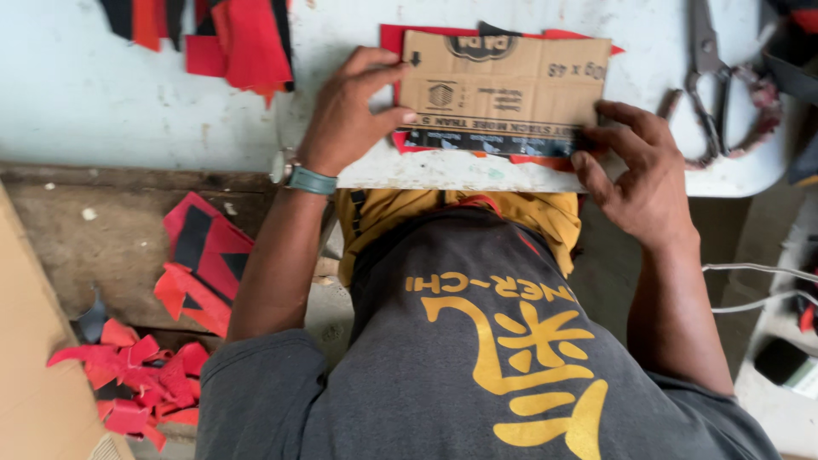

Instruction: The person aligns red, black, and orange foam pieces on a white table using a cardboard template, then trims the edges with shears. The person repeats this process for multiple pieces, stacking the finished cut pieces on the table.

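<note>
The left hand (354,106) lies on the left end of a flat rectangular piece of brown corrugated cardboard (503,89), its fingers curled over the upper left corner and its thumb laid along the lower left edge, so it pinches that end of the card. The right hand (635,170) sits at the lower right corner of the same card, its fingertips pressing on the dark strip along the card's near edge; the hands are well apart, one at each end. The cardboard lies flat on a worn white-painted tabletop (102,94), close to its near edge, and covers a sheet of red material (394,36) whose edges show beyond the card at the top, at the left and along the bottom. A wristwatch with a teal strap (302,177) is on the left wrist. To the right of the card, a pair of metal scissors (711,81) lies on the table with its handles toward the person. At the top left of the table is a heap of red and black offcuts (230,38). Below the table, on the left, more red and black scraps (149,375) lie scattered on the floor, beside a large slab of brown cardboard (30,366). The person wears a grey shirt with yellow print (477,375).
</note>
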Motion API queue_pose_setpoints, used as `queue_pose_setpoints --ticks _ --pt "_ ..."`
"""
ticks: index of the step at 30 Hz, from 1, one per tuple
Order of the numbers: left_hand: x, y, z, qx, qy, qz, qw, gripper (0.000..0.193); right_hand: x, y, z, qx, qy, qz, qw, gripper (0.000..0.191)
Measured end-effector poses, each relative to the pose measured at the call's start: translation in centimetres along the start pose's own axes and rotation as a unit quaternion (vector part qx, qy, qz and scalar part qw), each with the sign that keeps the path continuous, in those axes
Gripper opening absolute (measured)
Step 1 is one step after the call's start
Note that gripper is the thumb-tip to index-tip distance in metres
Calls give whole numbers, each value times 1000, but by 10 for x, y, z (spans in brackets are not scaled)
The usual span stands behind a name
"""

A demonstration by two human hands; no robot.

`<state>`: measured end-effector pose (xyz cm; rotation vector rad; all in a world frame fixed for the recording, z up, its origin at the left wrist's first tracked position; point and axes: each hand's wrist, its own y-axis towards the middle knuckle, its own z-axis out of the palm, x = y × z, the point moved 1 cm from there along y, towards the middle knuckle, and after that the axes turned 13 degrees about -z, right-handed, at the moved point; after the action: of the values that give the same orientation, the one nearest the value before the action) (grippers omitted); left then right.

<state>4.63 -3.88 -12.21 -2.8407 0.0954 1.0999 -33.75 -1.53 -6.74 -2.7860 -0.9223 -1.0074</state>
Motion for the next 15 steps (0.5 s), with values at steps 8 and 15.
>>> queue_pose_setpoints --ticks 8,15 --pt "9 -1 -1 30 1 -2 1000 48 3 0 25 -50 -51 3 997 38" --pt "15 5 -12 59 -9 23 998 40 -1 -6 32 -56 -48 0 997 36"
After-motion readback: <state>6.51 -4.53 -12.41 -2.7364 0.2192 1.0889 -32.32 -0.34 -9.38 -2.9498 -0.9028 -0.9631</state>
